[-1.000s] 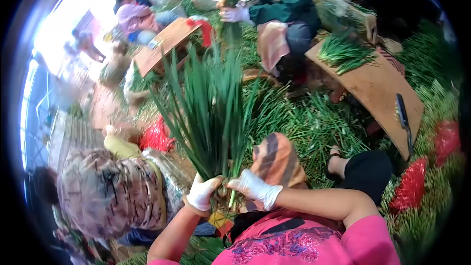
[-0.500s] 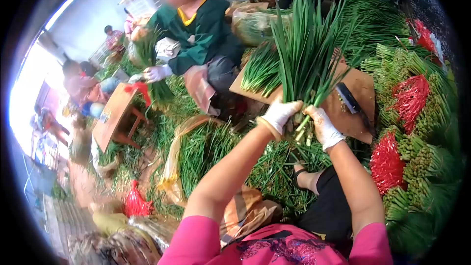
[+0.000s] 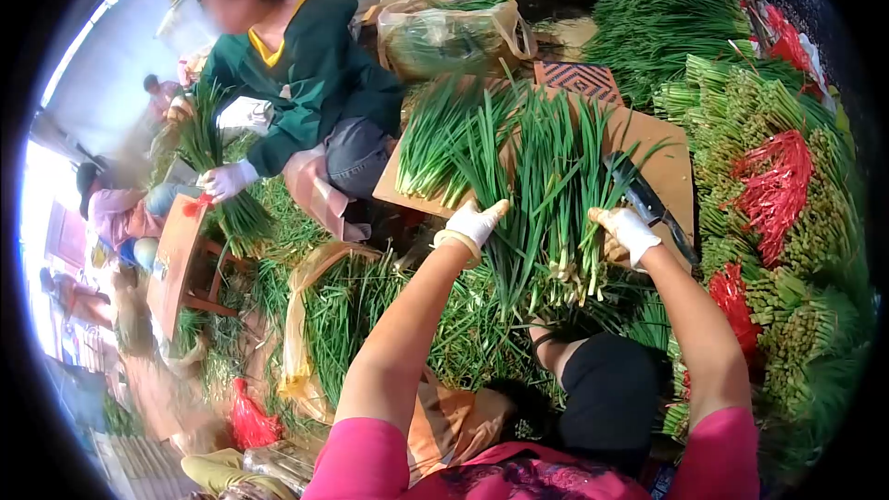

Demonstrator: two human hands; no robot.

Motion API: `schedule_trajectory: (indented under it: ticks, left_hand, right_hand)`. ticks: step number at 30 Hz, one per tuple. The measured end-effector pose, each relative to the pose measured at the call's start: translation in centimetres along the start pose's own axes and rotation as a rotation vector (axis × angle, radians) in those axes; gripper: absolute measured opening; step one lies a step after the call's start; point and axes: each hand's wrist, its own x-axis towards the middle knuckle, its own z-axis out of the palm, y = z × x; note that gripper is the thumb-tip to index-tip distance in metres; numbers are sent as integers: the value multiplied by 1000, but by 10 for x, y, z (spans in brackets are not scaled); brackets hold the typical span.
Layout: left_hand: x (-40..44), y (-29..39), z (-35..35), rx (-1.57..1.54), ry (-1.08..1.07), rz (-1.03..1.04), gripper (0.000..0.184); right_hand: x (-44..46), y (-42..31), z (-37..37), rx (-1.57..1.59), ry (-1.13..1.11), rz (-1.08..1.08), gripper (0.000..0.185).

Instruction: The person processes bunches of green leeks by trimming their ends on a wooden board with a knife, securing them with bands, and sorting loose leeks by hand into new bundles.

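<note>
A loose bunch of long green stalks (image 3: 556,157) lies on the wooden board (image 3: 669,150), its pale root ends hanging over the near edge. At the bunch's left side is my left hand (image 3: 477,222) in a white glove, its fingers closed round some green leaves. My right hand (image 3: 628,233), gloved too, is closed at the right side of the bunch, gripping a few stalks near their lower ends. Another pile of stalks (image 3: 435,153) rests on the board's left part. A dark-bladed knife (image 3: 648,199) lies on the board just beyond my right hand.
A co-worker in a green top (image 3: 310,97) sits at the upper left, holding a bunch. Bundles (image 3: 741,130) with red ties (image 3: 776,185) are stacked on the right. Loose greens (image 3: 463,324) cover the floor, beside a red plastic bundle (image 3: 250,417) and a small wooden table (image 3: 176,259).
The bunch has come down from in front of me onto the board. My hands have moved apart to its two sides. The view has swung right.
</note>
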Motion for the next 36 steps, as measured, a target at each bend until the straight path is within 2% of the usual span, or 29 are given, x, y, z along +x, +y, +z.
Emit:
schedule_trajectory:
  ticks: [2,3,6,7,8,10,11,12,13,14,15,16,17,18,20,22,24,25,28,30,32,34,36]
  left_hand:
    - [-35,40,3,148,-49,163,85]
    - [-39,47,15,204,71,288,91]
    - [-37,65,41,599,200,334,98]
    - [-35,71,44,601,190,280,87]
    - [-21,63,41,402,190,251,80]
    - [19,35,25,2,187,194,69]
    - [27,31,15,-298,186,45,66]
    - [36,26,10,-598,180,-109,64]
    - [51,14,13,-871,202,-135,63]
    - [52,18,14,-858,128,-134,64]
    - [47,31,17,-846,55,-134,66]
    - [42,45,21,-835,-16,-132,67]
    - [21,71,30,-702,111,-149,74]
    - [22,74,37,-622,24,-51,86]
    - [57,67,53,-244,-40,59,93]
    - [65,57,50,-378,-158,-39,90]
    - [46,64,49,-497,-235,-15,85]
    - [32,64,52,-551,-252,54,82]
    - [-3,70,64,-763,-253,286,60]
    - [-28,98,56,-669,-217,478,51]
    - [-64,149,40,-768,-280,651,42]
    - [-105,198,20,-854,-354,733,36]
    - [-127,235,2,-850,-500,841,47]
  right_hand:
    - [9,-14,1,-115,114,-82,64]
    - [-14,-36,15,-118,226,-112,72]
    - [23,-34,37,-366,245,-172,57]
    - [28,-33,41,-398,201,-249,53]
    - [27,-33,36,-377,118,-261,52]
    - [13,-39,16,-433,166,-224,51]
    - [31,-24,4,-265,62,-245,49]
    - [5,-40,-1,-176,138,-271,48]
    - [10,-41,-3,15,101,-262,50]
    - [17,-42,-3,208,62,-251,53]
    - [26,-44,-4,260,11,-264,60]
    - [42,-45,2,133,124,-281,61]
    - [66,-44,15,5,236,-299,61]
    - [91,-41,28,-123,348,-316,62]
    - [131,-38,56,-135,140,-422,62]
    - [132,-34,64,107,33,-411,54]
    - [100,-35,62,333,-48,-454,47]
    - [102,-28,73,403,97,-420,39]
    - [30,-50,59,533,-30,-520,30]
    - [14,-57,46,487,15,-762,26]
    - [-27,-94,18,493,61,-981,27]
    - [-71,-139,-3,1002,-157,-1044,32]
    - [-117,-177,-24,756,77,-1104,42]
